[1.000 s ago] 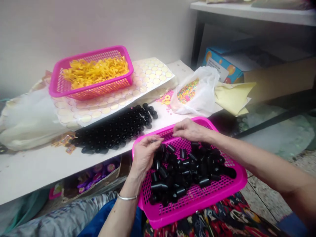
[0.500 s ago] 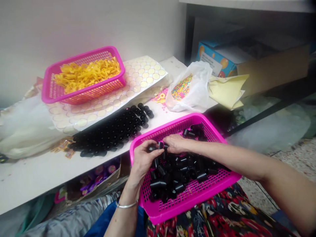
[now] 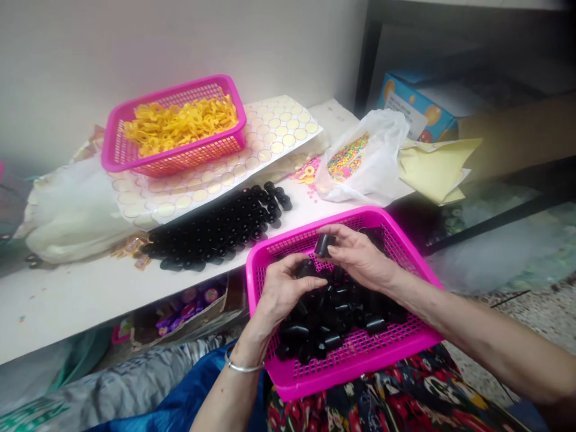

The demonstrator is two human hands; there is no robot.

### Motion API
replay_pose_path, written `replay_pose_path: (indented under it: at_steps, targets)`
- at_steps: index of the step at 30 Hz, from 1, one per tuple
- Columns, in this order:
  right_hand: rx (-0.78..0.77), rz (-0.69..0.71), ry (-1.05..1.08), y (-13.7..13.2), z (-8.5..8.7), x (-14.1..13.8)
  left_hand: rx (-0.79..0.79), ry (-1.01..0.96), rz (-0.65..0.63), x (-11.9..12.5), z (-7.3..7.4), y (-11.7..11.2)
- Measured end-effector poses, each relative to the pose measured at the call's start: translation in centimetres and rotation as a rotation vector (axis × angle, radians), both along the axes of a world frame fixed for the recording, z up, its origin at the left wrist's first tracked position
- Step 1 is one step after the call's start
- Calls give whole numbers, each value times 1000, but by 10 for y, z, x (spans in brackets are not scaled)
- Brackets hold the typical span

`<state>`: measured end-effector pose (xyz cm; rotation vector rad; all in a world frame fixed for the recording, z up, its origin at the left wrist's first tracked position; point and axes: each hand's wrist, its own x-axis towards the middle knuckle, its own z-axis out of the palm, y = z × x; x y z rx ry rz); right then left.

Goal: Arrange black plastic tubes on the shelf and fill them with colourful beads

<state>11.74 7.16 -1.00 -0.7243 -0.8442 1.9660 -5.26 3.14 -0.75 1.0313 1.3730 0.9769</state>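
Over the pink basket (image 3: 346, 369) on my lap, both hands are working among loose black plastic pieces. My right hand (image 3: 362, 257) pinches a short black plastic cylinder (image 3: 324, 245) between thumb and fingers, raised above the heap. Just left of it, my left hand (image 3: 284, 293) curls its thumb and fingers around another black cylinder (image 3: 306, 268), partly hidden by the fingers. Many more black cylinders (image 3: 337, 295) lie jumbled in the basket. On the white table, a block of black pieces (image 3: 216, 227) stands upright in close rows.
A second pink basket (image 3: 173, 161) of yellow plastic parts sits on a sheet of round stickers (image 3: 288, 123). A white bag (image 3: 382, 171) of coloured beads lies right of it, beside folded yellow paper (image 3: 438, 168). Below the table is a box of purple items (image 3: 189, 309).
My right hand has lifted out of the heap with a black cylinder. My left hand has shifted slightly right. The camera view has swung a little left.
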Motion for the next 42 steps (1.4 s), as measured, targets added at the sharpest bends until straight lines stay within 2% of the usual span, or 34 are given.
replay_pose_path:
  at_steps: [4, 13, 20, 25, 28, 33, 36, 39, 42]
  targets:
    - [-9, -73, 10, -7, 2, -3, 37, 17, -62, 7, -1, -3]
    - [-20, -159, -88, -9, -4, -2, 19, -47, 3, 9, -1, -3]
    - [78, -129, -165, -10, -9, 1, -3, -44, -34, 8, -1, -2]
    - [187, -100, -245, -6, -7, 6, -16, -144, 10, 10, 2, 0]
    - [205, -91, -258, -6, -6, 8, -22, -128, -12, 11, 3, 1]
    - [242, 18, -244, -11, -6, 6, -50, -138, -48, 14, 5, 3]
    - [202, 1, -235, -12, -6, 4, -19, -164, 39, 16, 5, 3]
    - [92, -72, -185, -11, -6, 3, 62, -173, 64, 16, 5, 2]
    - [-43, -66, -66, -11, -9, 2, 253, -45, 61, 14, 7, 1]
